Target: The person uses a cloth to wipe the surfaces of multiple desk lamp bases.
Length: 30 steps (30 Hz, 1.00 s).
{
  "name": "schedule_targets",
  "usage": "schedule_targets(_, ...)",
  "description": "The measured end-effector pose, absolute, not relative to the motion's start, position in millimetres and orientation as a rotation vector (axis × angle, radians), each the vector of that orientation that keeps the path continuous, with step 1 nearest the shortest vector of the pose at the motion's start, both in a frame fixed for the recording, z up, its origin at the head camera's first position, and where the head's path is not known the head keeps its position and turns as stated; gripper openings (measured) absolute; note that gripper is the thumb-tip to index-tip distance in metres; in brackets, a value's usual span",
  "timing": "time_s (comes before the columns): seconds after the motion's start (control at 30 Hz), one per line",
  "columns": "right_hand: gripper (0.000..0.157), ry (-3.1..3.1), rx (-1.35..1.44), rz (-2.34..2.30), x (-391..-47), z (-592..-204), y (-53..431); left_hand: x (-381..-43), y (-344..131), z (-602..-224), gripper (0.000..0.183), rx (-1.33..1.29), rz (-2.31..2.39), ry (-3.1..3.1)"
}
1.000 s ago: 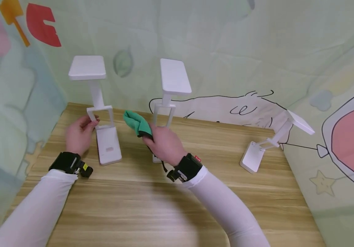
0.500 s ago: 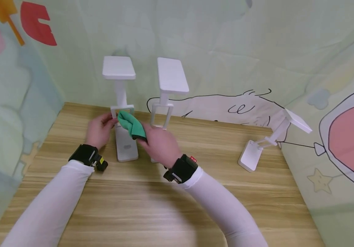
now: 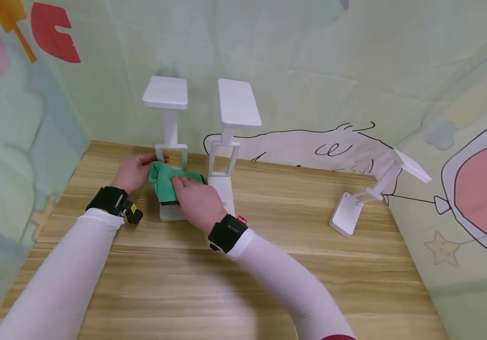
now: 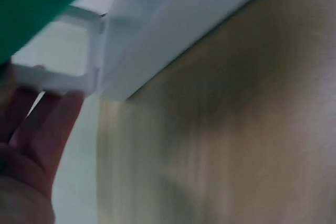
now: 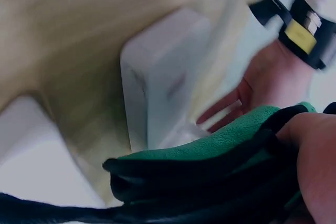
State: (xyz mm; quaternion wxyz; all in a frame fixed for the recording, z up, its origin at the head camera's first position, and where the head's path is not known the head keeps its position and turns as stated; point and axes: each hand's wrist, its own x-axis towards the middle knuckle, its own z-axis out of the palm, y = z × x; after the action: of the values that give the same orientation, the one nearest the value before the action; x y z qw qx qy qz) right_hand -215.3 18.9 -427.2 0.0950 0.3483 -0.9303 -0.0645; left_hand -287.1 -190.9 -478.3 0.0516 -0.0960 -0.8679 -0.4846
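Observation:
A white desk lamp [image 3: 166, 92] stands on the table's left half. My left hand [image 3: 130, 174] is at the hinged frame on its stem; in the left wrist view the fingers [image 4: 60, 124] grip one side of that frame. My right hand [image 3: 200, 203] holds a folded green cloth [image 3: 164, 186] with a dark edge against the lamp's base, fingers spread over the cloth. Much of the base is covered, though its front end shows in the right wrist view as a white block [image 5: 163, 82]. Right beside it stands a second white lamp [image 3: 238, 101], partly behind my right hand.
A third, folding white lamp [image 3: 347, 213] stands toward the right side of the wood-grain table [image 3: 286, 208]. Printed fabric walls [image 3: 294, 52] with cartoon drawings enclose the back and both sides.
The left lamp has shifted right, near the middle lamp, with my left hand on it. My right hand has moved left and lowered the cloth from the air onto the lamp's base.

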Motion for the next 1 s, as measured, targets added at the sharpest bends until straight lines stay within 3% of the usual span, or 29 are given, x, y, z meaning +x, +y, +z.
schedule_targets(0.27,0.053,-2.766,1.209,-0.361,-196.4,-460.3,5.8,-289.9,-196.1,-465.0,0.029,-0.280,-1.655,-2.764)
schedule_targets(0.53,0.063,-2.842,1.379,-0.220,-207.5,-471.6,5.1,-289.5,-193.7,-465.5,0.022,-0.376,-1.436,-2.778)
schedule_targets(0.8,0.061,-2.934,1.135,-0.107,-238.0,-477.7,-1.9,-293.4,-195.6,-464.0,0.017,-0.465,-1.213,-2.826)
schedule_targets(1.0,0.048,-2.894,0.945,-0.294,-225.4,-465.2,-6.1,-296.1,-197.1,-466.5,0.016,-0.469,-1.210,-2.804)
